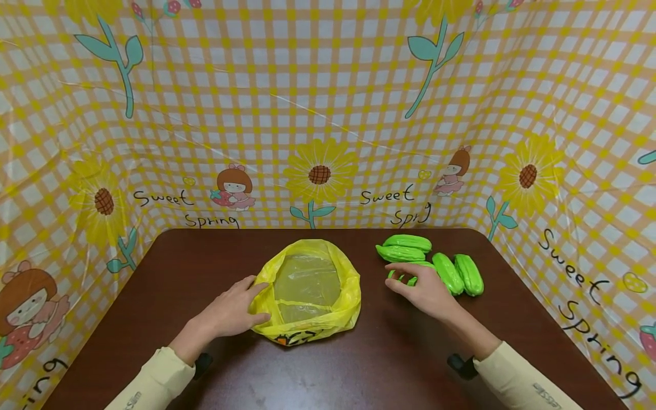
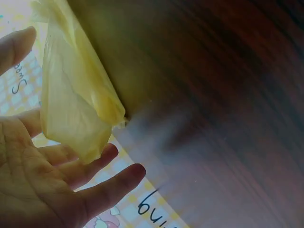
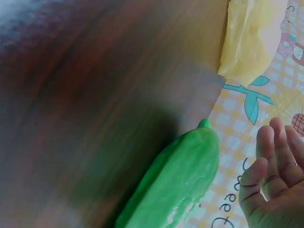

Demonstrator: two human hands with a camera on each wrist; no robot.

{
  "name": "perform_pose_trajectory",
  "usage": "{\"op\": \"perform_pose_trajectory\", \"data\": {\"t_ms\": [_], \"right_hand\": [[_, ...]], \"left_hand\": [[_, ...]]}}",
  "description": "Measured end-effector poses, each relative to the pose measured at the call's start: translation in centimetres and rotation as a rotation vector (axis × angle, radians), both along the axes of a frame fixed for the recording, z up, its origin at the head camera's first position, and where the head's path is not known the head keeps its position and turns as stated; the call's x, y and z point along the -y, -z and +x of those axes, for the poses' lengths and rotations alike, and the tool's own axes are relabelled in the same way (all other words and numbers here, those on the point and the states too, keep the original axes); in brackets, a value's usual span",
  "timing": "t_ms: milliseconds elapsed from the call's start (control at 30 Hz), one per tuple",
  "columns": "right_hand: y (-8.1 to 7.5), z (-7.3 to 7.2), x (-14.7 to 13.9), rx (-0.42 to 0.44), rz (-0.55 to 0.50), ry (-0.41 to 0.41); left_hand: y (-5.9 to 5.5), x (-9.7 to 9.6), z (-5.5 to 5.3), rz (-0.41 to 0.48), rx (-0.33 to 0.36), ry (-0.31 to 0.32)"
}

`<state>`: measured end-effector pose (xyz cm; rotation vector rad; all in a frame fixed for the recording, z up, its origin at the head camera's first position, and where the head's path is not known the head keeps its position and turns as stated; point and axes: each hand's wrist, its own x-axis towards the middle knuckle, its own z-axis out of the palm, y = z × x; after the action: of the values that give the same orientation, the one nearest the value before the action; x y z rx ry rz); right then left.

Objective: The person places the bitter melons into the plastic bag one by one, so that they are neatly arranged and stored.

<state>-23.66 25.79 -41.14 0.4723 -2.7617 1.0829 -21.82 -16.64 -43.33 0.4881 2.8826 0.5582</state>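
A yellow plastic bag (image 1: 353, 287) stands on the table with its mouth spread wide and upward. My left hand (image 1: 233, 307) is at the bag's left rim, thumb and fingers spread and relaxed; in the left wrist view the yellow film (image 2: 78, 90) lies against the fingers. To the right of the bag, my right hand (image 1: 427, 290) hovers by a group of glossy green bitter melons (image 1: 405, 253), thumb and forefinger apart. The nearest bitter melon (image 3: 175, 175) is partly hidden by that hand in the head view; the right wrist view shows the fingers apart from it.
Two bitter melons (image 1: 467, 275) lie side by side at the right end of the group. The dark brown table (image 1: 328, 376) is bordered at the back and sides by a checked sunflower cloth (image 1: 328, 114).
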Motion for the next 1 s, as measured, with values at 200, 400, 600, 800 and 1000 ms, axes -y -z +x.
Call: {"op": "perform_pose_trajectory", "data": {"t_ms": [200,400,600,800,1000], "right_hand": [[0.4,0.3,-1.2,0.098,-0.101,0.023],[0.6,0.7,-2.7,0.181,-0.199,0.028],[0.6,0.9,-4.0,0.235,-0.259,0.071],[1.0,1.1,-5.3,0.284,-0.345,0.106],[1.1,1.3,-6.7,0.306,-0.365,0.132]], "left_hand": [[0.4,0.0,-0.2,0.001,0.012,0.002],[0.9,0.0,-0.3,-0.027,0.015,0.016],[1.3,-0.1,-0.4,-0.041,-0.006,0.019],[1.4,0.0,-0.3,-0.055,-0.021,0.028],[1.4,0.0,-0.3,-0.054,-0.017,0.033]]}}
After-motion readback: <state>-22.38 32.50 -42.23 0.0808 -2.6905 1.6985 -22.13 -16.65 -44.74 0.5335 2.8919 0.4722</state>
